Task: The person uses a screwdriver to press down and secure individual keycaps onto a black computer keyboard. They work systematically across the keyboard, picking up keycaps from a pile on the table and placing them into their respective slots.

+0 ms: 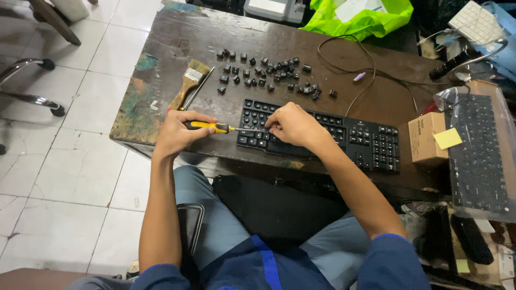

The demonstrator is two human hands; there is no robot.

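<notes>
A black keyboard (355, 139) lies on the dark wooden table (183, 37), with many of its left keys gone. My left hand (177, 132) grips a yellow-and-black screwdriver (215, 127), its shaft pointing right toward the keyboard's left part. My right hand (293, 125) rests on the keyboard there, fingers curled at the screwdriver's tip. Several loose black keycaps (269, 72) lie scattered on the table beyond the keyboard.
A paintbrush (188, 83) and a thin rod lie left of the keycaps. A cable (371, 70) loops across the table. A cardboard box (427, 137) with a yellow note, a wrapped keyboard (478, 156) and a green bag (365, 19) stand right and behind. White tiled floor lies left.
</notes>
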